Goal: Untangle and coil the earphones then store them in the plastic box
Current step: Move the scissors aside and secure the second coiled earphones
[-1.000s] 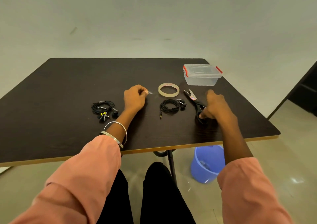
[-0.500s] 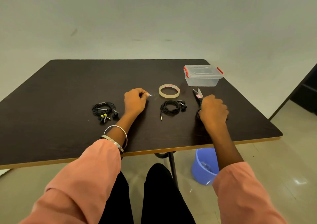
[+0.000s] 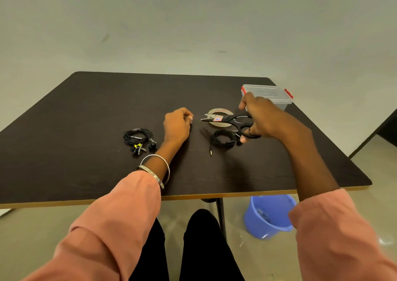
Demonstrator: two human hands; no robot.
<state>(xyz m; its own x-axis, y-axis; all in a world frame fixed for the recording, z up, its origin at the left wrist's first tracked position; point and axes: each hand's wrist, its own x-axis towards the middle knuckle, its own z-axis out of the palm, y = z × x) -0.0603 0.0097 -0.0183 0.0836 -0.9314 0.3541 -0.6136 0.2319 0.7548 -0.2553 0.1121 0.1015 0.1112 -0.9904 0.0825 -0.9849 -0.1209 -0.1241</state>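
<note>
Two bundles of black earphones lie on the dark table [image 3: 86, 108]: one [image 3: 137, 137] left of my left hand, with a yellow tie, and one [image 3: 222, 138] between my hands, its jack pointing toward me. My left hand [image 3: 177, 123] rests on the table with fingers curled, pinching something small and pale at the fingertips. My right hand [image 3: 261, 119] grips black scissors [image 3: 227, 120] above the table, blades pointing left over a tape roll [image 3: 220, 124]. The clear plastic box [image 3: 272, 94] with red latches stands closed at the far right, partly behind my right hand.
A blue bucket [image 3: 269, 215] stands on the floor under the table's right front edge. My knees are below the front edge, beside the table leg. A dark piece of furniture shows at the far right.
My right hand has picked the scissors up off the table and swung them so the blades point left over the tape roll. My left hand has stayed put.
</note>
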